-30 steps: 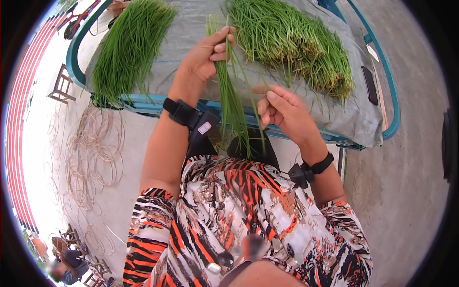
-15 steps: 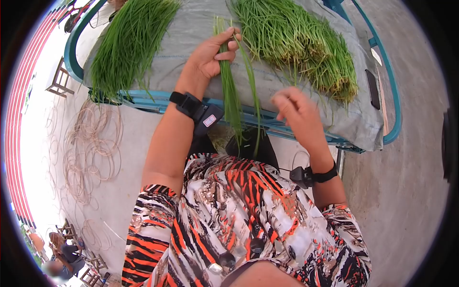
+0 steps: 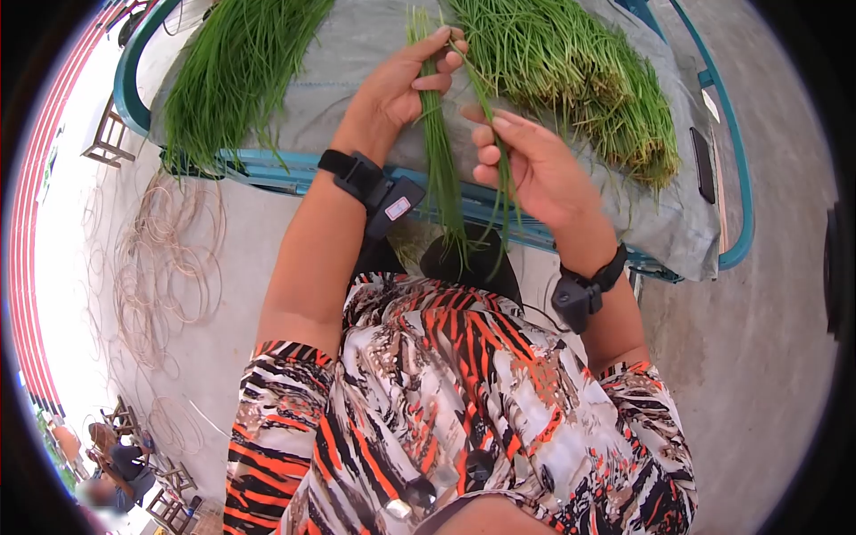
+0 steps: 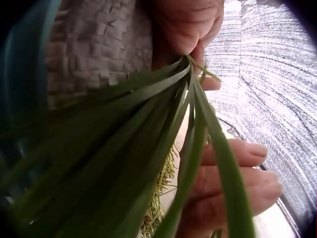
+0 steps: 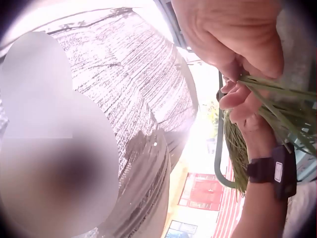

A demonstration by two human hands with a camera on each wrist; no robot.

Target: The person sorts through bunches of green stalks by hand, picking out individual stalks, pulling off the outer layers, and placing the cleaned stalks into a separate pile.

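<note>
R hand (image 3: 546, 174), grip pinching a few loose blades (image 3: 484, 89); L hand (image 3: 392, 94), grip round green bunch (image 3: 439, 160) nr its pale top, bunch hanging btwn arms. Beyond: grey sheet (image 3: 334, 111) w/ green pile (image 3: 245, 76) at L, cut-stem pile (image 3: 571, 71) at R.

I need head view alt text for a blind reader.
A person's left hand holds a bunch of long green stalks; the right hand pinches a few strands beside it. Beyond, two piles of green stalks lie on a grey sheet.

Green stalks (image 3: 571, 76) on grey sheet (image 3: 325, 98)
</note>
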